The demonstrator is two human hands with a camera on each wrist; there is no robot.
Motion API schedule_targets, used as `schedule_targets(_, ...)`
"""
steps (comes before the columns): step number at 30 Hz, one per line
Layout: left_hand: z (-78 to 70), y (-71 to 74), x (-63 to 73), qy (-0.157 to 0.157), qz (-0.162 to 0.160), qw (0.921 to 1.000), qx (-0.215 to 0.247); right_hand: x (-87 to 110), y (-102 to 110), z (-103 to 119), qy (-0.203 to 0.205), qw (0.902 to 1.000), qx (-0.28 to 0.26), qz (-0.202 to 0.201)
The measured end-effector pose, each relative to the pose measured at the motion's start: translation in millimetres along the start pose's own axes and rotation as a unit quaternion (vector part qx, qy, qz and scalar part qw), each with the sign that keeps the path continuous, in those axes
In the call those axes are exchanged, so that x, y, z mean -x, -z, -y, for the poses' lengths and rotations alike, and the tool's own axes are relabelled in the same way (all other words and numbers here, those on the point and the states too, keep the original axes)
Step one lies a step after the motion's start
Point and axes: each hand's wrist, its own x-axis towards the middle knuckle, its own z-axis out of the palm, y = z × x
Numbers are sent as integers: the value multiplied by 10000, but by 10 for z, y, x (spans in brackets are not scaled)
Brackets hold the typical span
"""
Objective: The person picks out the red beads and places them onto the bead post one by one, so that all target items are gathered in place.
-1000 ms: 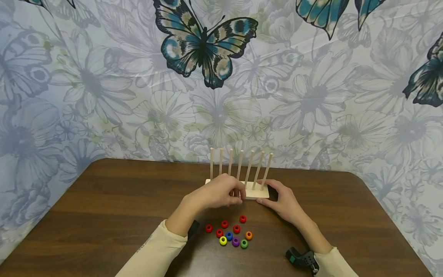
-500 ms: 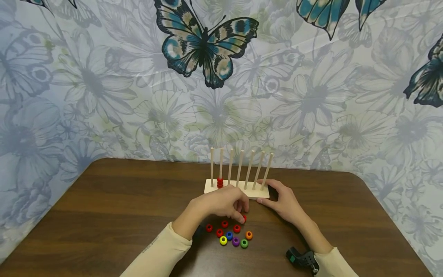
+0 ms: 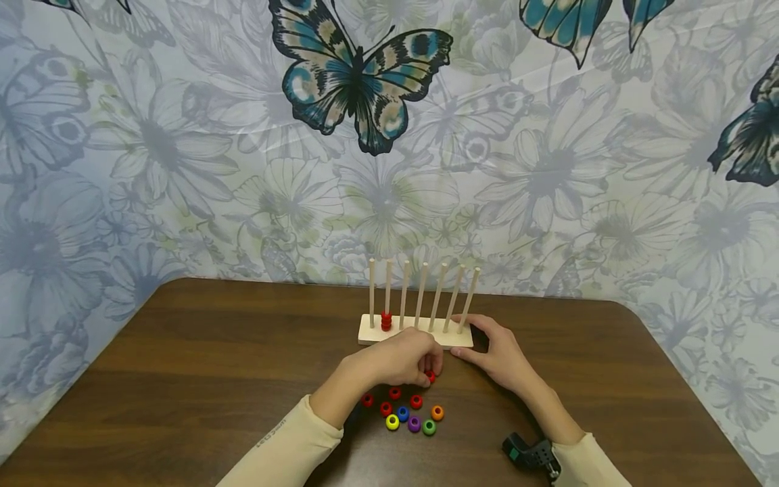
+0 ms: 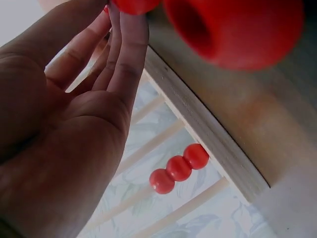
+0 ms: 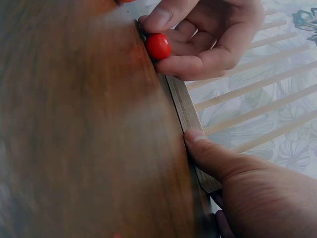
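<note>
A pale wooden peg rack (image 3: pixel 367 333) stands on the table with a row of upright pegs. Its second peg from the left carries a stack of three red beads (image 3: pixel 386 322), which also show as stacked red beads (image 4: pixel 179 168) in the left wrist view. In front of the rack, my left hand (image 3: pixel 398 358) pinches a loose red bead (image 5: pixel 158 46) between thumb and index finger. My right hand (image 3: pixel 498 352) grips the right end of the rack's base, thumb at the front edge (image 5: pixel 200 141) and fingers behind, partly hidden.
Several loose beads lie nearer on the brown table (image 3: pixel 201 379): red beads (image 3: pixel 416 402), a blue bead (image 3: pixel 403 414), a yellow bead (image 3: pixel 392 423), a purple bead (image 3: pixel 414 424), a green bead (image 3: pixel 429 427) and an orange bead (image 3: pixel 437 413). A butterfly-patterned backdrop (image 3: pixel 243 169) rises behind.
My left hand has come down from the rack to a red bead on the table, pinched it and moved it slightly toward the rack. The stacked beads have come into sight. My right hand stays put.
</note>
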Motion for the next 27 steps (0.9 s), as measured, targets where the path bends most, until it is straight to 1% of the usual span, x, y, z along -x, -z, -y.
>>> schedule_targets(7,4,-23,-23,-48,-247,9997,6,-4,1,11,44,10000,-7,-11)
schedule_targets(9,4,-27,-30,-77,-308,9995,-84,-5,2,7,49,10000,17,-15)
schedule_targets(14,5,-54,-47,-321,-394,9975,-495,-7,7,-8,23,10000,-3,-12)
schedule_targets(16,8,-59,-47,-379,-457,9966,-576,-7,9,-7,15,10000,-13,-5)
schedule_targets(18,25,-63,-47,-374,-525,9966,-517,-9,9,-5,25,10000,-35,-2)
schedule_targets(23,53,-35,-32,-335,-659,9972,-117,-13,-1,-1,59,9999,-110,-1)
schedule_targets(27,30,10,-19,-419,-772,9961,63,-4,2,-5,22,9999,-100,-7)
